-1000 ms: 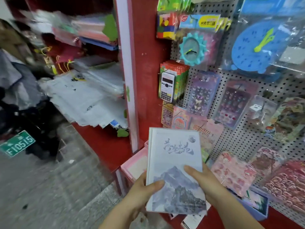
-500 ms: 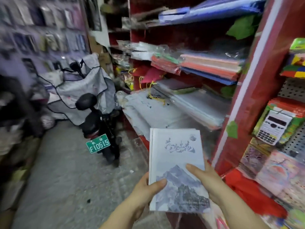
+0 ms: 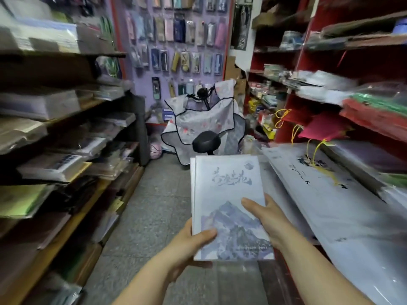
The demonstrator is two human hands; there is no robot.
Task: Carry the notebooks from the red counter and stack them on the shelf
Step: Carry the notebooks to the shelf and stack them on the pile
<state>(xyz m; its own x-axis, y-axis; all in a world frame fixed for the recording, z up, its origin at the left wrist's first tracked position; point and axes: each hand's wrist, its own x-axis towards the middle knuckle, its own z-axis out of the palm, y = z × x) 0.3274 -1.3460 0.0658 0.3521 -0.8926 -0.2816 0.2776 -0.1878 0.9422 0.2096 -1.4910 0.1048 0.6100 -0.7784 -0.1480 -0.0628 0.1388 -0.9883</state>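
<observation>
I hold a small stack of pale grey notebooks in front of me at chest height; the top cover shows dark calligraphy and a blue-grey mountain. My left hand grips the lower left corner, thumb on the cover. My right hand grips the right edge, thumb across the mountain picture. A second notebook's edge peeks out on the left under the top one. Dark wooden shelves full of paper goods line the left side.
A narrow tiled aisle runs ahead. A covered scooter blocks its far end before a purple wall of hanging packets. Red shelves with white paper sheets and red bags fill the right side.
The view has swung left, from the red pegboard counter past the scooter to the aisle and the left shelves. Both hands keep the same grip on the notebooks.
</observation>
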